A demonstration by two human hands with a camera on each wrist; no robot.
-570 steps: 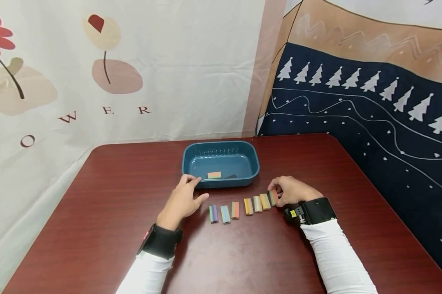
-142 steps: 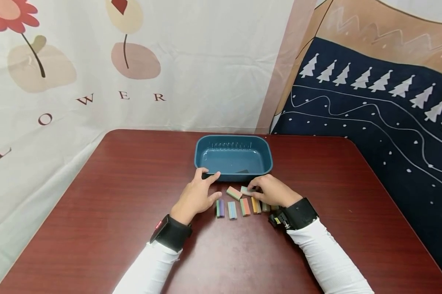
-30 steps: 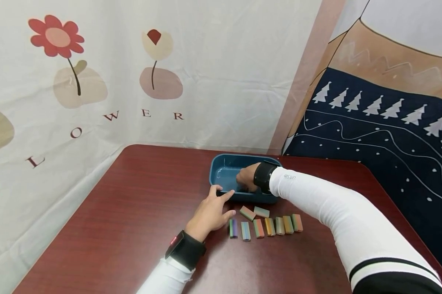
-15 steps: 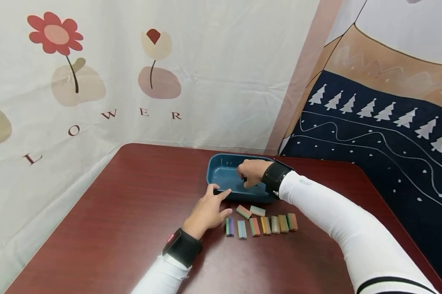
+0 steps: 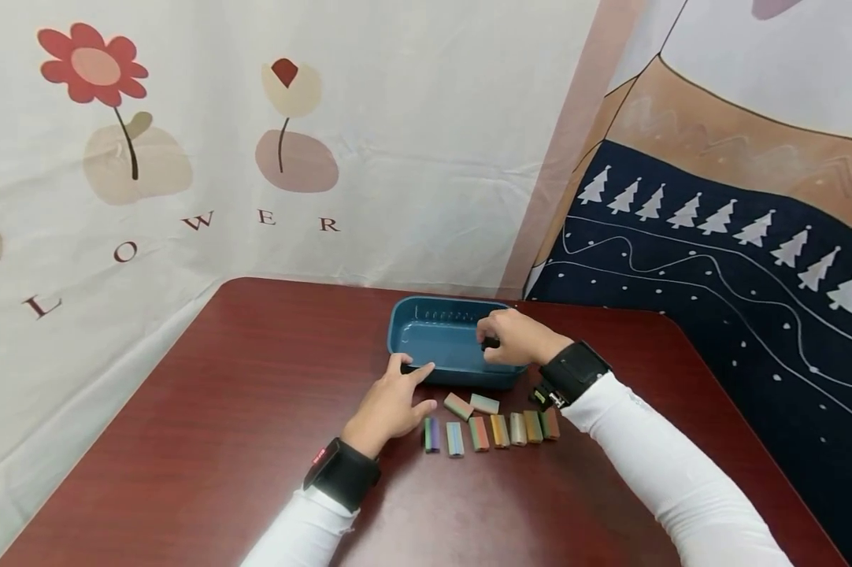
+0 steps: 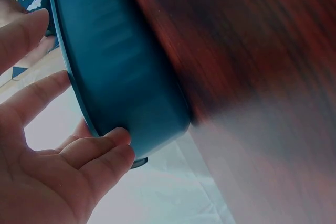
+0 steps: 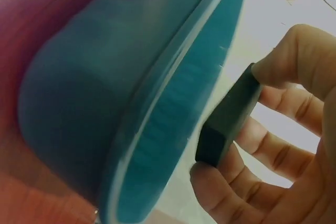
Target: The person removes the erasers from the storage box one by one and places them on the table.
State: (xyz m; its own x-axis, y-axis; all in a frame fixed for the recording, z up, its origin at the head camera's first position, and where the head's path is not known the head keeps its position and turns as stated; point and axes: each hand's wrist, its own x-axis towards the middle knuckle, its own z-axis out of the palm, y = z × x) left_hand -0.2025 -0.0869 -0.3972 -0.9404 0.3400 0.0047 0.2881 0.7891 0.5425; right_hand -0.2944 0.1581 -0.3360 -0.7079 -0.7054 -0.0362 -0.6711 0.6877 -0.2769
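A blue plastic tub [image 5: 461,378] stands toward the back of the table. My left hand [image 5: 383,413] has its fingers extended and spread at the tub's near left corner; in the left wrist view fingertips meet the rim and outer wall [image 6: 115,66]. Over the tub's right side, my right hand [image 5: 521,335] pinches a small black block [image 7: 228,119] between thumb and fingertips. Its long faces and slanted end show in the right wrist view, above the rim. Several small two-coloured blocks form a row before the tub, from a purple-and-green block [image 5: 432,435] to a red-and-green block [image 5: 550,425].
Between row and tub lie a pink-and-green block [image 5: 458,406], turned at an angle, and a pale grey-green block [image 5: 484,404]. The reddish-brown table [image 5: 256,378] reaches back to a white printed cloth [image 5: 398,197] and a dark blue one [image 5: 681,260] at the right.
The two-coloured blocks have left the tub and lie on the table. My right hand, deep in the tub a second ago, has risen and moved right with the black block. The left hand stays at the rim.
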